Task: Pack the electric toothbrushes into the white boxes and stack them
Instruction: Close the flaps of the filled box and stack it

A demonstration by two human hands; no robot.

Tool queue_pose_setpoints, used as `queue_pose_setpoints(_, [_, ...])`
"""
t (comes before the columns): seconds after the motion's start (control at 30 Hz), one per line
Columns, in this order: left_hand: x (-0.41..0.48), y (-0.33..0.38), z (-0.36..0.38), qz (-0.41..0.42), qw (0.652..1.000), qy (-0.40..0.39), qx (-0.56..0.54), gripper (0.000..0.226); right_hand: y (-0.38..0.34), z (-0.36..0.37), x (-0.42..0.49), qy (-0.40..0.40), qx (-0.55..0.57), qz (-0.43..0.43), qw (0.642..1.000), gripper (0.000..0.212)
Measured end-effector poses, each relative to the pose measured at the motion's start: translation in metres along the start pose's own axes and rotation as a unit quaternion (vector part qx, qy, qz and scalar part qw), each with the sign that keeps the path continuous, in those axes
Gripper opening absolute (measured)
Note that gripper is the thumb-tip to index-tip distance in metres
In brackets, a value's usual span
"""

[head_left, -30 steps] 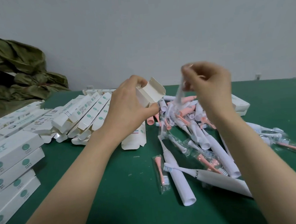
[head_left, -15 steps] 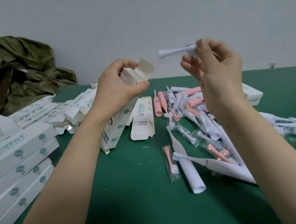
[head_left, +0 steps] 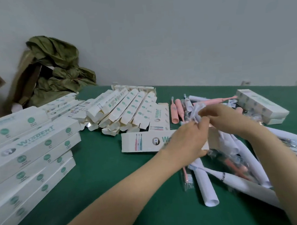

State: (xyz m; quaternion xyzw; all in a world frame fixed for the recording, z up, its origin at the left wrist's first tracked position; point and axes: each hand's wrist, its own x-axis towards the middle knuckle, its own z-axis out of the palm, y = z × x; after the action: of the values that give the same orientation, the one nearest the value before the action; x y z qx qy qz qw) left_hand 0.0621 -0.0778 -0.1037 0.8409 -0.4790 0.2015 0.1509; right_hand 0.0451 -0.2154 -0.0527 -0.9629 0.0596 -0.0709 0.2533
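A long white toothbrush box [head_left: 142, 142] lies flat on the green table [head_left: 103, 181], its open end pointing right. My left hand [head_left: 186, 141] grips that right end of the box. My right hand [head_left: 221, 118] is at the box's opening with its fingers curled; motion blur hides what it pinches. A heap of loose white and pink toothbrushes [head_left: 233, 152], many in clear sleeves, lies under and to the right of both hands. Packed boxes stand stacked [head_left: 30, 154] at the left.
A fan of unfolded empty boxes [head_left: 125, 113] lies behind the box I hold. Two pink handles [head_left: 176, 110] rest beside them. Two more white boxes [head_left: 262, 105] sit at the far right. A cardboard carton with green cloth [head_left: 58, 69] stands at the back left.
Both hands came down from chest height to the table. The box went from upright in my left hand to lying flat. The white brush head once held up in my right hand is lost in blur.
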Motion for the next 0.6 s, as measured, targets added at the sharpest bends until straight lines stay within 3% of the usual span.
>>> queue_pose_setpoints(0.13, [0.001,-0.006,-0.005,0.011,0.998,0.048,-0.043,0.057,-0.002,-0.003,-0.009,-0.131,0.145,-0.054,0.979,0.034])
queue_pose_setpoints(0.37, [0.002,-0.014,-0.009,-0.046,0.993,0.067,-0.089,0.065,0.014,0.000,-0.004,-0.203,0.312,-0.021,0.928,0.037])
queue_pose_setpoints(0.43, [0.003,-0.016,-0.014,-0.028,0.994,0.038,-0.100,0.073,0.014,0.003,-0.002,-0.166,0.274,-0.031,0.947,0.037])
queue_pose_setpoints(0.5, [0.005,-0.024,-0.021,-0.015,0.998,-0.008,-0.065,0.091,0.011,0.006,0.002,-0.072,0.264,-0.027,0.961,0.031])
queue_pose_setpoints(0.6, [0.003,-0.055,-0.040,-0.133,0.987,-0.087,0.017,0.117,0.019,0.002,0.008,0.026,0.394,0.046,0.918,0.031])
